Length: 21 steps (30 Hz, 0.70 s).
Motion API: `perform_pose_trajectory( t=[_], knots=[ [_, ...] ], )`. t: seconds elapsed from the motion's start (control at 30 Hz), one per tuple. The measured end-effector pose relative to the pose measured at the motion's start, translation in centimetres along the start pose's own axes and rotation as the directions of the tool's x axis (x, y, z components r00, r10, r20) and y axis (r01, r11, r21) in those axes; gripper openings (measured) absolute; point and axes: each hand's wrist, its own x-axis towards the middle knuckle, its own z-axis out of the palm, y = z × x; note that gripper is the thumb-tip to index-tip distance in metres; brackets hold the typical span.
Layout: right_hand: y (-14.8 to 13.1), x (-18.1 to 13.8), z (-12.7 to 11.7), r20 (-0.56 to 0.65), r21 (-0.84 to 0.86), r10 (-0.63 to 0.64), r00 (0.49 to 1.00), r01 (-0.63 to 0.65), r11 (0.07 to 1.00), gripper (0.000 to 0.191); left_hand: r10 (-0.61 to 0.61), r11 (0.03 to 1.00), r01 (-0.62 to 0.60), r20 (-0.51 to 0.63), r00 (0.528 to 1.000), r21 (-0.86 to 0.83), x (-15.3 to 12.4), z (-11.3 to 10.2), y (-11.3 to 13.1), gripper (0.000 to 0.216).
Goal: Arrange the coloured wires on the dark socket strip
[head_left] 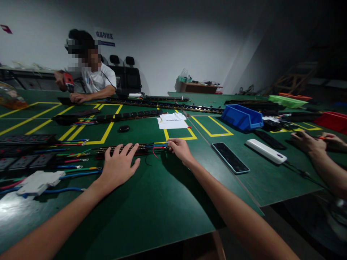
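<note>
My left hand [119, 165] lies flat with fingers spread on the green table, its fingertips resting on a long black socket strip [141, 148] with copper rails. My right hand [180, 148] is at the strip's right end, fingers curled and pinched on the coloured wires [159, 145] that come out of it. Red, blue and green wire ends show between the two hands.
Loose coloured wires with lugs [73, 160] and a white breaker [38, 181] lie at my left. A phone [230, 157], a white power bank [266, 151] and a blue bin [241, 117] sit to the right. One person across holds a red drill [68, 82]; another person's hands [314, 141] work at right.
</note>
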Motion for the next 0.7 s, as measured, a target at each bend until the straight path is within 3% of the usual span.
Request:
perform_pose_trajectory(
  t=[0.23,0.4,0.57,0.7],
  knots=[
    [-0.71,-0.21,0.07,0.051,0.284,0.120,0.991,-0.129,0.950,0.036,0.006,1.000,-0.005,-0.006,1.000,0.000,0.02,-0.05,0.06,0.064],
    [-0.61,-0.29,0.13,0.058,0.442,0.137,0.989,-0.149,0.885,0.041,0.010,1.000,-0.010,-0.007,1.000,-0.006,0.03,0.21,-0.16,0.065],
    [-0.19,0.01,0.21,0.065,0.423,0.121,0.990,-0.137,0.896,0.039,0.002,1.000,-0.002,-0.009,1.000,-0.014,0.03,0.14,-0.07,0.064],
    [-0.21,0.15,0.05,0.067,0.218,0.095,0.993,-0.108,0.970,0.032,0.004,1.000,-0.004,-0.004,1.000,-0.012,0.01,-0.11,0.10,0.064]
  ],
)
